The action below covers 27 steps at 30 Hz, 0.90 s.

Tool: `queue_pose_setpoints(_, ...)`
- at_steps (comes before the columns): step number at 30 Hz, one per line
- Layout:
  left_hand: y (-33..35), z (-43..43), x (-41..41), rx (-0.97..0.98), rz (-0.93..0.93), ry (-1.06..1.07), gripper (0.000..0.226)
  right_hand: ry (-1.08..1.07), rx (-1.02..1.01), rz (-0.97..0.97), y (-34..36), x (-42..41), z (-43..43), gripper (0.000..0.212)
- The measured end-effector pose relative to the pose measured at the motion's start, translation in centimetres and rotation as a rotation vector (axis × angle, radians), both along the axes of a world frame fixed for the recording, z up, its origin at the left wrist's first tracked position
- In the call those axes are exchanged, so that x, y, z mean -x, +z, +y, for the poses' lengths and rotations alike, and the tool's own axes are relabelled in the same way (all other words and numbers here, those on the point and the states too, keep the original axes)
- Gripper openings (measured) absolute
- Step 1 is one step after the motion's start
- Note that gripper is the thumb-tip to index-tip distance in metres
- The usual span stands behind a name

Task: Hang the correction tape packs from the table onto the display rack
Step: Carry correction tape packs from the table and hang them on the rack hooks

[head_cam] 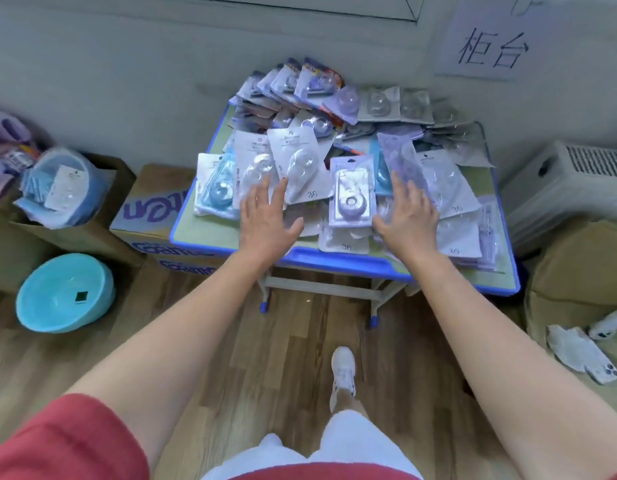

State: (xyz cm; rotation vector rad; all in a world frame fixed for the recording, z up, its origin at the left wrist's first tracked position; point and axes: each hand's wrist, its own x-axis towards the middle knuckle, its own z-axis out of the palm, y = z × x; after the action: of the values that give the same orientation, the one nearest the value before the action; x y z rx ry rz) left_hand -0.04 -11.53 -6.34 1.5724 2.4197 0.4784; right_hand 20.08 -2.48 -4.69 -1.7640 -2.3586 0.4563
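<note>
The person stands at the near edge of the small blue-rimmed table (334, 259), both arms stretched out over it. The correction tape packs (301, 168) lie in a loose, overlapping heap that covers most of the tabletop, thickest toward the far edge by the wall. No display rack shows from here.

The left hand (265, 220) hovers flat with fingers spread above the packs near the front left of the heap, grasping nothing. The right hand (409, 216) is likewise spread and empty, just right of a purple pack (350, 199) that lies on top near the middle of the front edge. Whether either palm is actually touching the packs beneath is hard to say, as the hands are a little blurred.

The step in hand looks like the first pick-up. To do it well, take a top-lying pack such as the purple one rather than tugging a buried card, since the slick blister fronts would likely slide and spill over the edge. Pinching it by the card top, where the hang hole should be, would leave it ready for a hook
</note>
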Motion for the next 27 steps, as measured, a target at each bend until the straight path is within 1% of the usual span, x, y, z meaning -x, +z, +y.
queue_pose_setpoints(3,-0.5,4.5,-0.8,0.007,-0.012,0.04,0.075,0.01,0.031,0.0,-0.4,-0.3,4.7,0.076)
queue_pose_setpoints(7,-0.9,9.0,-2.0,0.008,0.004,0.116,0.075,0.053,0.063,-0.075,-1.5,-0.9,9.3,0.074)
queue_pose_setpoints(13,-1.4,12.9,-2.1,0.165,0.055,0.238,0.078,0.108,0.141,-0.085,-3.0,-1.1,12.3,0.075)
queue_pose_setpoints(17,-2.0,14.3,-1.9,0.235,0.099,0.264,0.084,0.132,0.115,-0.037,-3.5,-0.8,12.8,0.074)
queue_pose_setpoints(21,-2.7,15.0,-1.8,0.246,0.156,0.257,0.084,0.121,0.115,0.061,-3.2,-0.6,12.9,0.071)
queue_pose_setpoints(24,-2.8,15.1,-1.8,0.223,0.169,0.227,0.08,0.115,0.108,0.106,-2.9,-0.4,13.0,0.07)
queue_pose_setpoints(27,-2.4,15.0,-1.6,0.147,0.138,0.21,0.073,0.106,0.078,0.127,-2.6,-0.2,13.1,0.069)
